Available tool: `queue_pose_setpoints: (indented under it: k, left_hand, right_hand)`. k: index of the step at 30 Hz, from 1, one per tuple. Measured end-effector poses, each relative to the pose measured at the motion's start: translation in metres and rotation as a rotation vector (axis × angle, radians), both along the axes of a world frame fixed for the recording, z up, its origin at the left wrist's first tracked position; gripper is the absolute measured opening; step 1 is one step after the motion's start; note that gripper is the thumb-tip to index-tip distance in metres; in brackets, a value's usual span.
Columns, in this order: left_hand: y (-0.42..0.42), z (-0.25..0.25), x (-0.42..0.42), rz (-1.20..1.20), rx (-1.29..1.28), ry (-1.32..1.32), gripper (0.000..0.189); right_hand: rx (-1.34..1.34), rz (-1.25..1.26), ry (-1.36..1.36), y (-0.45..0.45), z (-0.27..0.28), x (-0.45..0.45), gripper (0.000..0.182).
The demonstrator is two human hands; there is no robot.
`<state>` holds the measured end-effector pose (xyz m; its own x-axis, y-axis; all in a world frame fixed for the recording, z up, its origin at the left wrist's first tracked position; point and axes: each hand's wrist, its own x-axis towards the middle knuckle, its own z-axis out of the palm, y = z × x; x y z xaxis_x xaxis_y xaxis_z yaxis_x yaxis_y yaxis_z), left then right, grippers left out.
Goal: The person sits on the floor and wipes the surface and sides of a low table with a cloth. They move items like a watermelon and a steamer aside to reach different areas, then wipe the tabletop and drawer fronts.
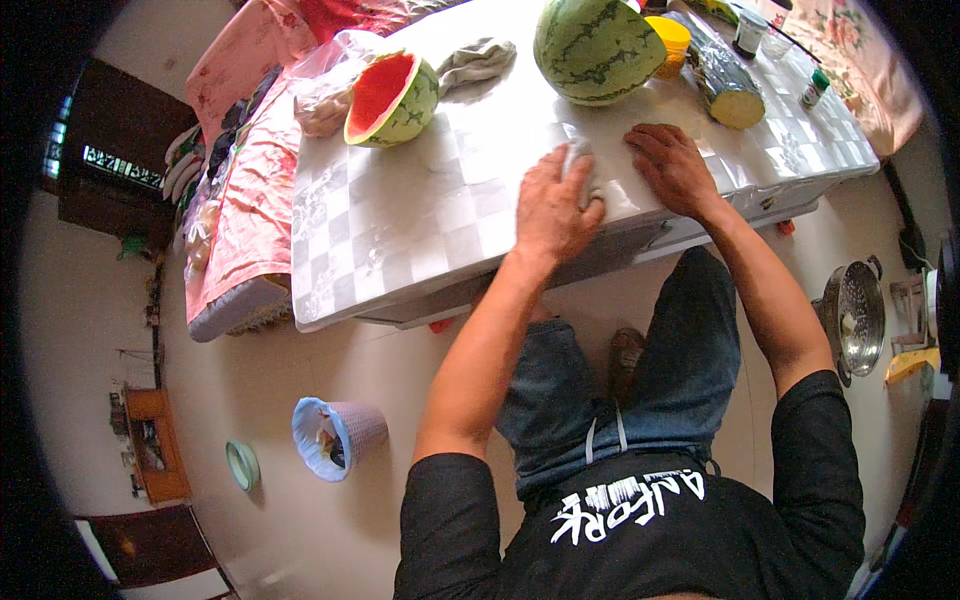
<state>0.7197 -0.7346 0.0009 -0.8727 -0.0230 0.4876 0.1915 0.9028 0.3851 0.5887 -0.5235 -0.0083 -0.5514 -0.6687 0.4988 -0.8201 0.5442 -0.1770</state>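
My left hand (pixel 559 202) presses a small wad of greyish cloth (pixel 579 161) onto the tabletop near its front edge. To its right, my right hand (pixel 671 169) rests palm down on the table (pixel 420 202), fingers a little bent; nothing shows in it. The table has a grey-and-white checked cover, glossy with glare. Beyond my hands sits a large cut watermelon (pixel 592 52), its green rind towards me. A smaller watermelon piece (pixel 394 97) with red flesh lies at the far left. Between the two melons is a crumpled grey rag (pixel 478 64).
At the right are a film-wrapped gourd (pixel 731 97), a yellow cup (pixel 673 41), a jar (pixel 748 34) and a green-capped bottle (pixel 814 88). A plastic bag (pixel 330 82) lies at the left. A lined wastebasket (pixel 345 439) and a metal colander (pixel 855 319) stand off the table.
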Motion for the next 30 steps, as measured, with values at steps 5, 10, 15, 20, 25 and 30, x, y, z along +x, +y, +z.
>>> queue_pose_setpoints:
  k: [5,10,15,20,25,30]
  left_hand:
    - [-0.107,-0.014,0.030,0.224,-0.021,-0.059,0.053]
    - [-0.207,-0.003,0.094,0.595,-0.073,-0.117,0.054]
    - [-0.196,-0.012,0.068,0.571,-0.115,-0.136,0.056]
    - [-0.114,-0.020,-0.023,0.283,-0.148,-0.008,0.048]
    - [-0.016,-0.004,-0.071,0.101,0.022,-0.048,0.052]
    - [-0.005,0.003,-0.050,-0.047,0.051,-0.077,0.055]
  right_hand:
    - [-0.011,-0.044,-0.082,-0.001,0.002,0.004,0.035]
    - [-0.028,-0.049,0.023,0.000,-0.005,0.001,0.033]
    - [-0.002,-0.094,-0.056,-0.006,0.004,0.009,0.033]
    - [-0.044,-0.080,-0.098,-0.008,0.004,0.007,0.032]
    - [-0.014,-0.086,-0.096,-0.006,0.005,0.005,0.033]
    - [0.000,-0.083,-0.102,-0.003,0.004,0.004,0.034]
